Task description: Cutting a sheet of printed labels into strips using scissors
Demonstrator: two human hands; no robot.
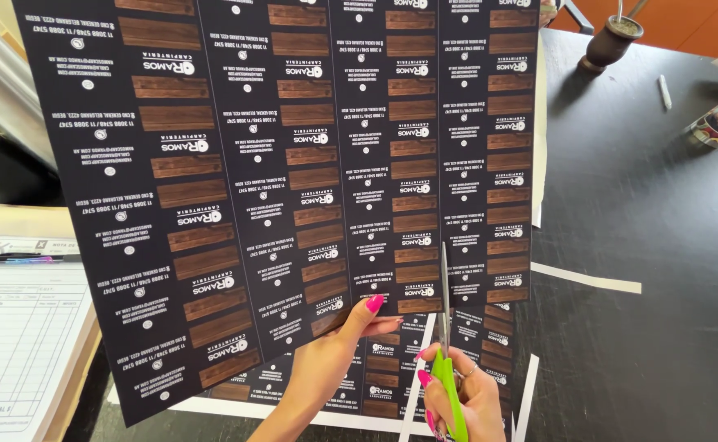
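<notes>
Your left hand (pixel 326 360) pinches the lower edge of the black printed sheet (pixel 293 164), lifted over the table (pixel 662 245). Your right hand (pixel 457 401) is closed around green-handled scissors (pixel 447 344), blades cutting into the sheet. Gourd cup (pixel 613 41) holds a metal straw.

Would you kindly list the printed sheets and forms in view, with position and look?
Card sheet: held up at centre by the left hand, black, rows of brown wood-look panels.
Second sheet: flat beneath, same print, white margin.
Form: left, white, ruled grid.
Scissors: green-handled, in the right hand.
</notes>
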